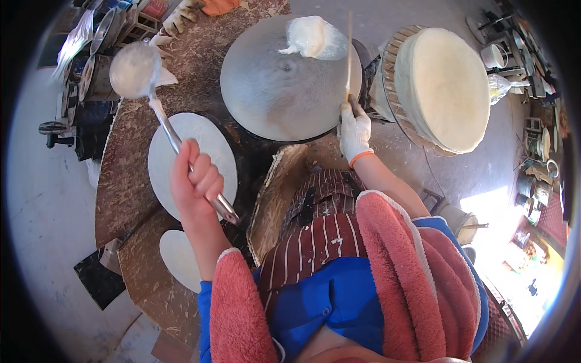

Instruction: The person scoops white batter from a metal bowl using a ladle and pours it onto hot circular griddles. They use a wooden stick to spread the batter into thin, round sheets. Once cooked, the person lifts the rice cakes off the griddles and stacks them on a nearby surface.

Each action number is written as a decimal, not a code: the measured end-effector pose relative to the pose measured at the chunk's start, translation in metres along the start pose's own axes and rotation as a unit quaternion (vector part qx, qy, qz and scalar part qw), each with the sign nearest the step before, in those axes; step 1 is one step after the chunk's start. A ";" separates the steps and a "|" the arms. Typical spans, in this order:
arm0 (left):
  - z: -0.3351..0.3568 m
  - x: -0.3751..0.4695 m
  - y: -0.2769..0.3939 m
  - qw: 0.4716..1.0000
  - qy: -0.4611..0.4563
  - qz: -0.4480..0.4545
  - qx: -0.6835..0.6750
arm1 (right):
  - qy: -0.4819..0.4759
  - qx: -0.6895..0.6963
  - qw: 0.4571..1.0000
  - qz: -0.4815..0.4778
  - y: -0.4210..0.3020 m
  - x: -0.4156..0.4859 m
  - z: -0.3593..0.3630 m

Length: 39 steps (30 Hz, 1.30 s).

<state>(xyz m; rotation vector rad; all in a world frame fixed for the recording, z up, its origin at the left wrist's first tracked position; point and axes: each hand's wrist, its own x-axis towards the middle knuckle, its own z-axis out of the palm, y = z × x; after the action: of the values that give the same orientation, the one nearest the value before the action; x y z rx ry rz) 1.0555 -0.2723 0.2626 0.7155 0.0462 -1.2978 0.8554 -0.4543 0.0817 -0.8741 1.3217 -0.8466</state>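
My bare left hand [195,177] is closed around the metal handle of a ladle [169,129]. The ladle's broad round head [135,70] is coated with pale, sticky batter. Under that hand, a white round of batter or flatbread [170,154] covers a griddle. In a white knit glove with an orange cuff, my right hand [355,129] grips a thin flat stick [349,59]. The stick extends over the right side of a large round griddle [272,97]. A glossy lump of white batter or dough [311,36] lies on this griddle's far part.
A thick stack of round flatbreads [442,90] rests on a slatted rack [395,68] at right. Another white round [179,258] lies lower left. A scuffed brown worktop [131,149] surrounds the griddles. A work glove [179,18] lies at the far edge; pots and buckets [494,55] stand farther right.
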 end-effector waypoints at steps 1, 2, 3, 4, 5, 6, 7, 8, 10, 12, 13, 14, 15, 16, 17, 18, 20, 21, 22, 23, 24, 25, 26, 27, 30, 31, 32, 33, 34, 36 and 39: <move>-0.003 -0.007 -0.005 1.000 0.014 0.000 -0.019 | 0.005 0.021 1.000 -0.001 0.004 -0.004 -0.001; -0.007 -0.011 -0.009 0.999 0.028 0.000 -0.039 | -0.013 -0.029 0.999 -0.018 0.012 -0.004 0.012; -0.012 -0.015 -0.011 0.999 0.022 -0.010 -0.040 | -0.034 -0.078 0.996 -0.036 0.016 -0.004 0.030; -0.018 -0.018 -0.014 0.999 0.014 -0.021 -0.042 | -0.057 -0.073 0.996 -0.003 0.012 -0.003 0.045; -0.023 -0.021 -0.015 0.998 0.006 -0.032 -0.044 | -0.079 -0.070 0.994 0.029 0.007 0.000 0.059; -0.026 -0.023 -0.013 0.998 0.012 -0.038 -0.045 | -0.110 -0.096 0.988 0.044 -0.004 0.002 0.067; -0.030 -0.027 -0.010 0.998 0.021 -0.028 -0.049 | -0.114 -0.112 0.987 0.018 -0.002 0.008 0.063; -0.034 -0.033 -0.007 0.998 0.030 -0.018 -0.054 | -0.116 -0.128 0.985 -0.007 -0.001 0.014 0.059; -0.045 -0.046 -0.001 0.999 0.016 0.019 -0.044 | -0.088 -0.159 0.982 -0.044 -0.001 0.026 0.040; -0.047 -0.062 -0.001 0.992 0.095 0.081 0.025 | -0.040 -0.137 0.986 -0.082 -0.007 0.033 0.014; -0.047 -0.067 -0.001 0.983 0.136 0.110 0.060 | -0.018 -0.096 0.990 -0.105 -0.012 0.036 0.001; -0.044 -0.069 -0.004 0.977 0.168 0.109 0.067 | -0.025 -0.063 0.993 -0.101 0.012 0.061 -0.012; -0.045 -0.073 -0.007 0.976 0.183 0.099 0.063 | -0.052 -0.127 0.987 -0.082 0.006 0.052 -0.006; -0.047 -0.075 -0.010 0.975 0.194 0.089 0.060 | -0.077 -0.189 0.977 -0.067 -0.012 0.035 0.004; -0.050 -0.074 -0.014 0.975 0.203 0.078 0.055 | -0.099 -0.251 0.962 -0.053 -0.023 0.026 0.012; -0.054 -0.073 -0.017 0.983 0.174 0.057 0.017 | -0.122 -0.219 0.964 -0.090 -0.016 0.028 0.025; -0.051 -0.064 -0.028 0.985 0.161 0.037 -0.041 | -0.167 -0.215 0.962 -0.037 -0.017 0.033 0.035; -0.048 -0.060 -0.033 0.985 0.155 0.028 -0.070 | -0.191 -0.212 0.958 -0.010 -0.022 0.033 0.039; -0.046 -0.057 -0.037 0.982 0.168 0.032 -0.075 | -0.216 -0.244 0.945 -0.030 -0.021 0.043 0.037; -0.044 -0.056 -0.038 0.982 0.170 0.037 -0.075 | -0.215 -0.279 0.934 -0.053 -0.028 0.048 0.030; -0.042 -0.055 -0.039 0.982 0.171 0.040 -0.074 | -0.212 -0.313 0.923 -0.075 -0.046 0.051 0.019; -0.041 -0.056 -0.041 0.981 0.173 0.045 -0.074 | -0.210 -0.346 0.909 -0.098 -0.056 0.058 0.008; -0.041 -0.057 -0.041 0.979 0.184 0.056 -0.061 | -0.178 -0.345 0.914 -0.119 -0.056 0.075 -0.004; -0.037 -0.055 -0.041 0.976 0.199 0.062 -0.059 | -0.144 -0.344 0.917 -0.139 -0.052 0.096 -0.017; -0.029 -0.054 -0.044 0.965 0.243 0.082 -0.058 | -0.196 -0.368 0.901 -0.122 -0.057 0.115 -0.019; -0.030 -0.052 -0.048 0.963 0.249 0.084 -0.063 | -0.241 -0.429 0.862 -0.123 -0.061 0.109 -0.014; -0.028 -0.050 -0.050 0.961 0.255 0.086 -0.068 | -0.256 -0.436 0.855 -0.115 -0.059 0.103 -0.004; -0.025 -0.046 -0.053 0.960 0.257 0.083 -0.072 | -0.273 -0.426 0.855 -0.115 -0.059 0.098 0.002; -0.022 -0.043 -0.056 0.959 0.260 0.082 -0.077 | -0.292 -0.416 0.853 -0.114 -0.059 0.094 0.008; -0.011 -0.037 -0.061 0.953 0.281 0.077 -0.087 | -0.331 -0.416 0.841 -0.101 -0.071 0.086 0.013; -0.007 -0.037 -0.066 0.957 0.263 0.086 -0.089 | -0.368 -0.460 0.800 -0.114 -0.097 0.100 0.007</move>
<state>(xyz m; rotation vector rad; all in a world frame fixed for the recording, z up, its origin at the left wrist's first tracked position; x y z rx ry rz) 0.9888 -0.2434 0.2428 0.8712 0.5166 -0.8950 0.8673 -0.5861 0.1255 -1.9209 0.8680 0.0941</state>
